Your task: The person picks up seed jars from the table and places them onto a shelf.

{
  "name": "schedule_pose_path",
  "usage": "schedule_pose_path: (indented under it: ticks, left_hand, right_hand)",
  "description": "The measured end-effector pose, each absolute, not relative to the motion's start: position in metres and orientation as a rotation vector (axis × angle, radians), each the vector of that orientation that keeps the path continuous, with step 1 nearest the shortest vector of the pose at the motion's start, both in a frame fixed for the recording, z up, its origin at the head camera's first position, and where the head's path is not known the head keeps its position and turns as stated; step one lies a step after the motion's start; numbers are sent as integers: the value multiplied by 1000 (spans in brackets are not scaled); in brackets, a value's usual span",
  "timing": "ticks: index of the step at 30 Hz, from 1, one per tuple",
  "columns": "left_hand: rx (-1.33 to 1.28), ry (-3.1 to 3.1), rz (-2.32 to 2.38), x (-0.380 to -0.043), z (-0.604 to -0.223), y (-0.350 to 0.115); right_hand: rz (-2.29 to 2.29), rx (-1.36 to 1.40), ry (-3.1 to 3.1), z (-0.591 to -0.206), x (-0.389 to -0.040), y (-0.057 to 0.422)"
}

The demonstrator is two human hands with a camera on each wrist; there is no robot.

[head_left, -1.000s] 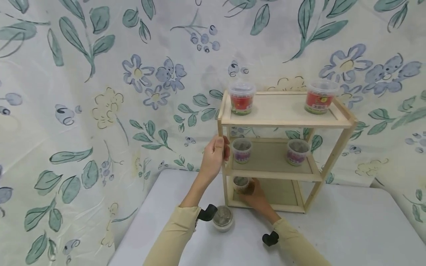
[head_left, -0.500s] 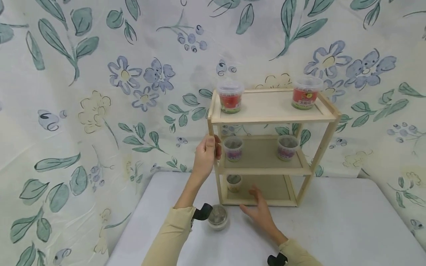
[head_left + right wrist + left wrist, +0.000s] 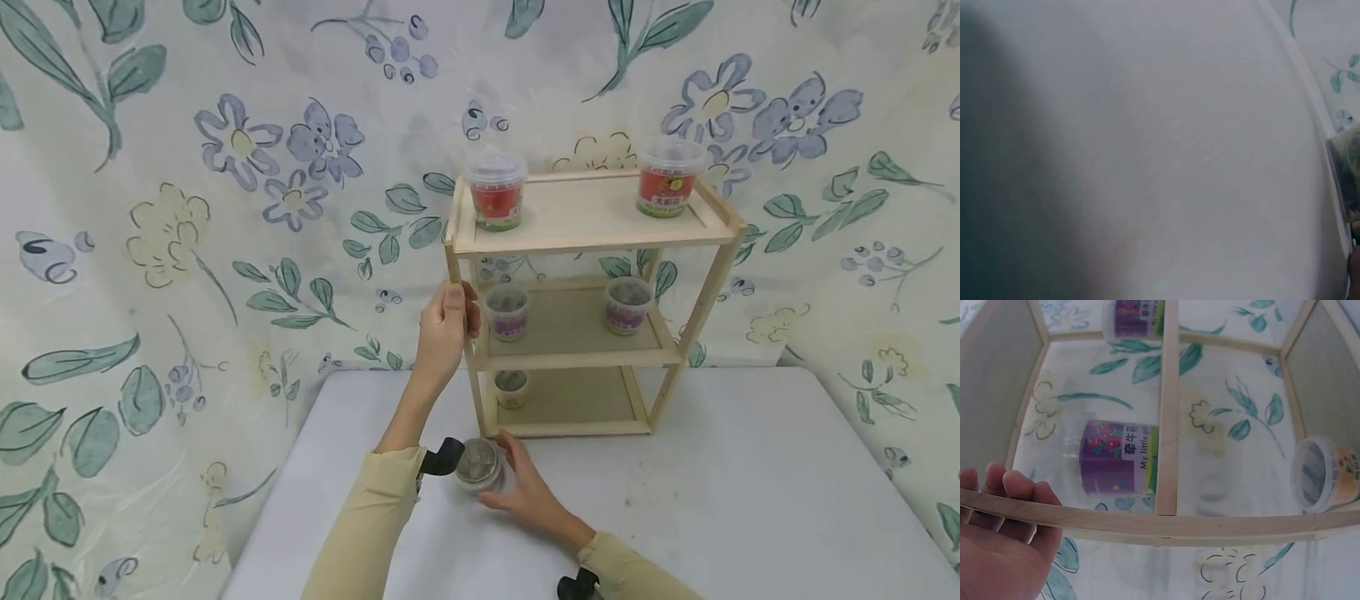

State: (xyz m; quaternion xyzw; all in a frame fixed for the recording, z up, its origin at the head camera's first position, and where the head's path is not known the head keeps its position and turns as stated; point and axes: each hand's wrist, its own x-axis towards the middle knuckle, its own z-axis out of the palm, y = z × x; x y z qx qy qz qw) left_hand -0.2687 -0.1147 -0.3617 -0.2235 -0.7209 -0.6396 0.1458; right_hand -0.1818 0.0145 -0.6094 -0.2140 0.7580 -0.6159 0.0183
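Note:
My left hand (image 3: 441, 329) grips the left front post of a three-tier wooden shelf rack (image 3: 577, 360); in the left wrist view its fingers (image 3: 1017, 486) curl over the wood. A purple-labelled plastic cup (image 3: 1119, 458) stands beside this hand on the middle shelf. On the table in front of the rack is a small clear plastic cup with grey-looking contents (image 3: 478, 463). My right hand (image 3: 534, 496) is spread at its right side, index finger and thumb apart near the cup's edge. The right wrist view is mostly blurred white.
Two red-labelled lidded cups (image 3: 497, 200) stand on the top shelf, at left and right. A second purple-labelled cup (image 3: 628, 306) is at the middle shelf's right. A small cup (image 3: 512, 389) sits on the bottom shelf's left. The rack stands on a white table (image 3: 720, 483) before floral cloth.
My right hand has let go of the small cup on the bottom shelf, drawn back out and come left to the cup on the table. The left hand keeps its grip.

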Motion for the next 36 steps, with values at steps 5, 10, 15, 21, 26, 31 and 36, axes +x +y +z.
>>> schedule_pose_path:
  ticks: [5, 10, 15, 21, 26, 31, 36]
  left_hand:
    - [-635, -2082, -1859, -269, -361, -114]
    - [-628, -2081, -1859, -270, -360, -114]
    - [-641, -2063, -1849, -271, -361, -113]
    - [-650, -2046, -1848, -272, -361, -112]
    - [-665, -2043, -1853, -273, -360, -111]
    - [-655, -2047, -1849, -274, -360, -110]
    - [-643, -2039, -1840, -273, -360, -109]
  right_hand:
    - [-1867, -623, 2341, -613, -187, 7]
    - [-1827, -610, 2337, -610, -193, 0]
    - [-1822, -631, 2343, -607, -195, -5]
    - [-1820, -601, 2329, -604, -196, -6]
    - [-1803, -605, 2343, -604, -198, -6]
    - [-1800, -610, 2340, -605, -200, -5]
    - [-1792, -612, 2332, -607, -200, -4]
